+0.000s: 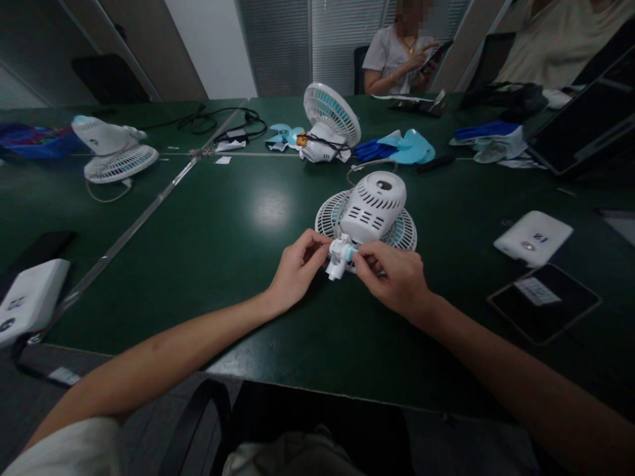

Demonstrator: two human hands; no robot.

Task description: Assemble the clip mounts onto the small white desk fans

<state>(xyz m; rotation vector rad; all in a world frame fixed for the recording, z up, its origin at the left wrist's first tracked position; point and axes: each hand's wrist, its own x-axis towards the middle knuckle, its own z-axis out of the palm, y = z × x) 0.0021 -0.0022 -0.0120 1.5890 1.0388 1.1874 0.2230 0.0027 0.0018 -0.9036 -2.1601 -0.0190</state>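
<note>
A white electric fan (376,206) lies face down on the green table, its motor housing up and its round grille beneath. At its near side is a white neck bracket (338,254) with a light-blue knob (350,253). My left hand (300,264) pinches the bracket's left side, thumb and forefinger closed. From the right, my right hand (391,271) grips the blue knob between thumb and fingers. Part of the grille is hidden behind my right hand.
Behind stands another fan (330,122), beside light-blue fan blades (409,147) and blue gloves (372,149). A third fan (116,152) lies at left. White power banks (534,238) and a dark tablet (544,303) rest on the table. A person (391,59) sits opposite.
</note>
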